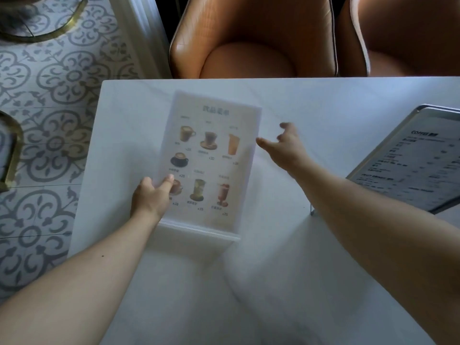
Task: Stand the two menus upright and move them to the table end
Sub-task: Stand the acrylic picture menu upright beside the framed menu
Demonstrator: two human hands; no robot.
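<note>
Head view: left hand point(151, 195) pinches the lower left edge of the drinks menu point(209, 160) in its clear acrylic stand, on the white table point(311, 282) near the left end. Right hand point(283, 145) hangs open, fingers spread, just beside the menu's right edge, gripping nothing. Second menu point(410, 160), metal-framed, leans tilted at the right edge, well apart; tan chairs point(254, 41) behind the table.

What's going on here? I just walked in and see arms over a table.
A person is handling a drinks menu in a clear stand on a white table. The left hand grips its left edge; the right hand is open beside its right edge, not touching. A second menu leans at the right.
</note>
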